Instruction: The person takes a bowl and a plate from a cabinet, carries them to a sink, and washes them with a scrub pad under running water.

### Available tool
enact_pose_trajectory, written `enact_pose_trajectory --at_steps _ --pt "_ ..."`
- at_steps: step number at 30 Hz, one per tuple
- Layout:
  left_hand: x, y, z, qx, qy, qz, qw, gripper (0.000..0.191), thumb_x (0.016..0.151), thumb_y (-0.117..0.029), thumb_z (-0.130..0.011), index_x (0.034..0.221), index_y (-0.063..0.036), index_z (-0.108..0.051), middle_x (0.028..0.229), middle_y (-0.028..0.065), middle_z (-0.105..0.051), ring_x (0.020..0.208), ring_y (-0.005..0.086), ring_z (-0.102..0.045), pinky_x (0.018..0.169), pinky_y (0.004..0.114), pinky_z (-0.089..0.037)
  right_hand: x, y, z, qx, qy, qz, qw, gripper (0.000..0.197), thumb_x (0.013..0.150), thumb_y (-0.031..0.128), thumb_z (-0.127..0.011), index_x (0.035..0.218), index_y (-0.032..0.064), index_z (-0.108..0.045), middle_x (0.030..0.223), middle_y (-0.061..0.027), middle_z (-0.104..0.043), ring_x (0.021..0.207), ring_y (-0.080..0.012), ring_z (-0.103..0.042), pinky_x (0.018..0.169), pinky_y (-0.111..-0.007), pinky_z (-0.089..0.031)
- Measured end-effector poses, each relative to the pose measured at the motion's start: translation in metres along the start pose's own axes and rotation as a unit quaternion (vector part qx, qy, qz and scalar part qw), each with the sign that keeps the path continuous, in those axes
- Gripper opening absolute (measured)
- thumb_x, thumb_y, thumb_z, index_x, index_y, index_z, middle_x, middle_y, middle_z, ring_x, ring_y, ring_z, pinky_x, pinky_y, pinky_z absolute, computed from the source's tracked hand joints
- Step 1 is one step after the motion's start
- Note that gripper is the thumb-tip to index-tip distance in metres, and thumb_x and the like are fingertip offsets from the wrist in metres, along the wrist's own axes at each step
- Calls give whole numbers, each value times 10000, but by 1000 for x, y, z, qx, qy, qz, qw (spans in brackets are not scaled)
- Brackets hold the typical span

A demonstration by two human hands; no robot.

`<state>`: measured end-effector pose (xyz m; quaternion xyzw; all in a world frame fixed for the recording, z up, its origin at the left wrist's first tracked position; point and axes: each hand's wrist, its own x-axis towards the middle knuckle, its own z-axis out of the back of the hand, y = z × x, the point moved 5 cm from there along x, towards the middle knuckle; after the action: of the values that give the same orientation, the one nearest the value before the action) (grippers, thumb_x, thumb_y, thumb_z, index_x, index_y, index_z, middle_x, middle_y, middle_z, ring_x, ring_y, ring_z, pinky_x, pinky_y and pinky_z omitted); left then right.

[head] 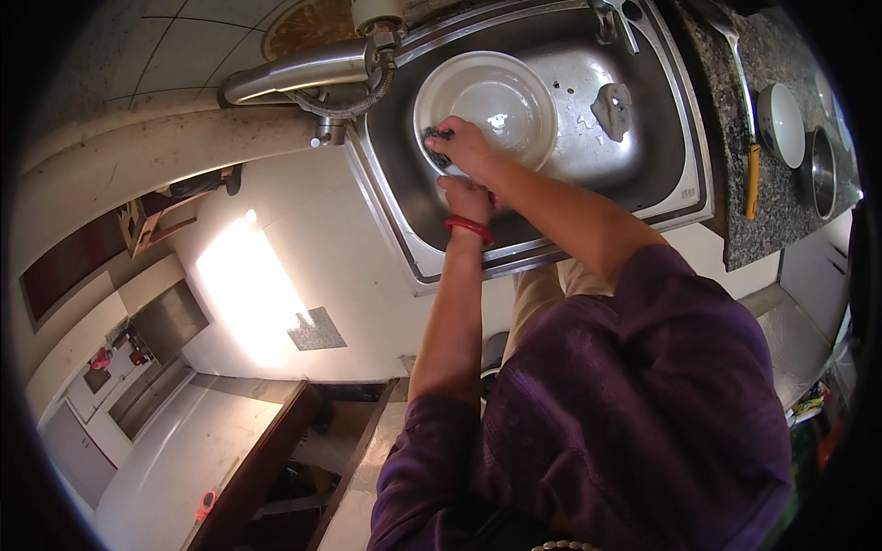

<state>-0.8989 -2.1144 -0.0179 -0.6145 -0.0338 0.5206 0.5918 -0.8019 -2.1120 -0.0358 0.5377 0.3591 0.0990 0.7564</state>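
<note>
A large white bowl (513, 86) rests in the stainless steel sink (586, 175), with a bright reflection on its inner bottom. My right hand (465, 146) reaches over its near left rim and presses a dark scouring pad (439, 155) against the wall there. Just below, my left hand (470, 198), with a red bangle on the wrist, grips the bowl's near edge; some of its fingers are hidden behind the right forearm. A wet grey cloth (613, 111) lies crumpled on the sink bottom, right of the bowl, among water drops and dark scraps.
A metal faucet (303, 72) with a braided hose stands at the sink's left corner. The granite counter (751, 241) on the right holds an orange-handled metal utensil (752, 180), a white bowl (785, 131) and a metal bowl (823, 172). Metal fittings (617, 24) sit at the sink's far edge.
</note>
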Motion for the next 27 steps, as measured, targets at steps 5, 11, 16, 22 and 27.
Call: enact_pose_trajectory --at_steps 5,11,16,22,27 --pt "1 2 7 -66 159 18 985 369 730 -17 -539 1040 12 -341 876 142 -533 624 217 -587 499 302 -506 -8 -4 20 -89 173 21 981 307 679 177 -690 895 -8 -574 804 -116 -594 745 -168 -550 682 -290 -442" --pt "38 -45 42 124 212 42 968 519 599 95 -522 1082 -26 -374 941 93 -501 787 216 -563 535 311 -534 -17 -9 6 -101 215 12 971 262 685 138 -678 883 0 -577 805 -101 -585 736 -156 -539 673 -284 -438" --pt "33 -32 29 94 155 13 983 497 608 107 -533 1035 -21 -314 936 114 -470 722 230 -573 472 299 -535 27 -3 1 162 -27 -12 986 223 697 103 -673 837 -21 -553 750 -65 -558 677 -120 -508 612 -258 -428" --pt "-1 3 -3 -17 87 62 994 395 685 24 -576 995 18 -331 846 158 -538 650 241 -598 448 305 -527 1 7 12 24 -56 -11 998 316 655 226 -705 845 7 -580 819 -153 -604 778 -268 -580 712 -334 -443" --pt "9 -25 18 -72 177 80 978 223 726 6 -540 947 31 -518 819 111 -589 570 214 -598 450 270 -521 -8 6 9 -11 33 -12 999 314 638 222 -719 805 0 -572 802 -149 -599 763 -238 -578 698 -319 -443"
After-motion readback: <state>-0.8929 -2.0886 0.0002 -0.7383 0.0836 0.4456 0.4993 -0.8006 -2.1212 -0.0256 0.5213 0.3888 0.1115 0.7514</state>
